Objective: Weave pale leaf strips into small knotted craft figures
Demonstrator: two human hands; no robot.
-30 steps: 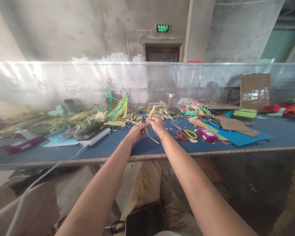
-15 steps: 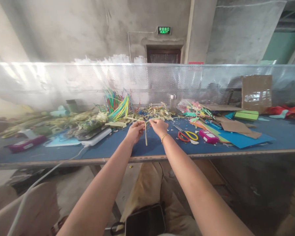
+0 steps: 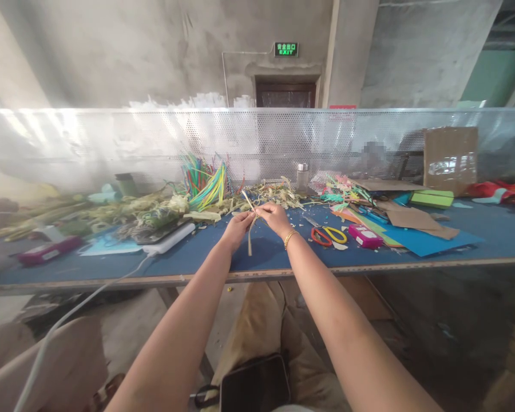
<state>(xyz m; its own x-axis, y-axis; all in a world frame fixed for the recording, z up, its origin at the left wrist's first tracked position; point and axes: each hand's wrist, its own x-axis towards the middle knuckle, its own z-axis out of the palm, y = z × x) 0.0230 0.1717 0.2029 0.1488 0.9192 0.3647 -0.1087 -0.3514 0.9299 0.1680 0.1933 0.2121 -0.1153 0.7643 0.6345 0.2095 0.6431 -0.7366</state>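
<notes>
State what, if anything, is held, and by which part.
The left hand and right hand pinch thin pale strip material partway along, one end sticking up, another hanging down; whether it is one strip can't be told.

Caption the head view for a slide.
Left hand and right hand pinch pale fibre over a blue table, scissors lying nearby.

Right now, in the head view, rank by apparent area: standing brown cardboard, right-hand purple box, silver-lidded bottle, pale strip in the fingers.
1. Standing brown cardboard
2. Right-hand purple box
3. Silver-lidded bottle
4. Pale strip, partly hidden by the fingers
The bottle stands farther back, so true sizes may differ.
</notes>
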